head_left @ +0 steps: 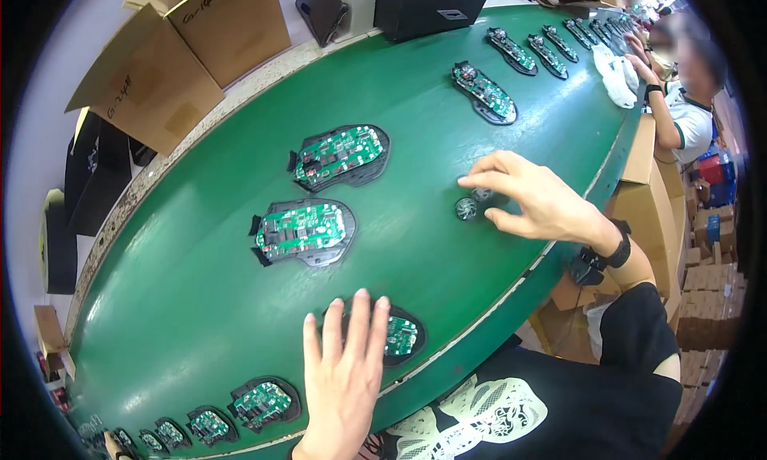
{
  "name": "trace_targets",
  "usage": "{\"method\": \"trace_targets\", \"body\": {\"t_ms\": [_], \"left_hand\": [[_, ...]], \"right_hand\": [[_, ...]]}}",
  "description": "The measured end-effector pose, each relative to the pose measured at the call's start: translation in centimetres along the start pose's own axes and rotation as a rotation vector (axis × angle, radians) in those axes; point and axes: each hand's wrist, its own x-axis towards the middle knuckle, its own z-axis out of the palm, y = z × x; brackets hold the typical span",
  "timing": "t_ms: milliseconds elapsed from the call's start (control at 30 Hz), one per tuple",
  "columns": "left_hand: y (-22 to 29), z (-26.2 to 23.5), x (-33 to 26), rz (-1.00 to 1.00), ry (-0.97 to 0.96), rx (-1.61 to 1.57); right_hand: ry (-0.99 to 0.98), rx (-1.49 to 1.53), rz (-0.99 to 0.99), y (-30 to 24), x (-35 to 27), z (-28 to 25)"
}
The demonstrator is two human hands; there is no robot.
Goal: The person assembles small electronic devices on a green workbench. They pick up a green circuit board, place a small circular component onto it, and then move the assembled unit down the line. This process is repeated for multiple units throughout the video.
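My left hand (343, 364) lies with its fingers stretched out over a black housing with a green circuit board (402, 336) in it, close to the near edge of the green work surface. The fingers cover much of that board. My right hand (531, 196) hovers over small round black wheel-like parts (466, 209), its thumb and fingers apart around them. One of these parts is partly hidden by the fingers. Left of them sit two more black housings with green boards, a nearer one (307, 230) and a farther one (343, 156).
More board assemblies (485, 92) line the green surface (184, 284) toward the far right and the lower left (265, 404). Cardboard boxes (156, 80) and a black bin (431, 8) stand along the far edge. A co-worker (687, 100) is at the right beside a white plastic bag (615, 76).
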Motion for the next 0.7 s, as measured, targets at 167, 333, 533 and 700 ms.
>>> {"method": "trace_targets", "body": {"t_ms": [167, 333, 533, 700], "left_hand": [[-0.4, 0.2, -1.0, 0.009, 0.063, -0.139], [-0.1, 1.1, -3.4, -0.116, 0.084, -0.105], [-0.3, 2.0, -4.2, -0.086, 0.098, -0.073], [-0.2, 1.9, -3.9, -0.099, 0.141, -0.074]], "right_hand": [[0.044, -0.102, -0.053, 0.1, -0.1, 1.1], [0.107, 0.013, -0.038, -1.4, 0.3, 0.0], [-0.07, 0.547, -0.262, -7.6, 3.1, 2.8], [-0.031, 0.571, -0.512, -9.4, 5.0, 6.6]]}}
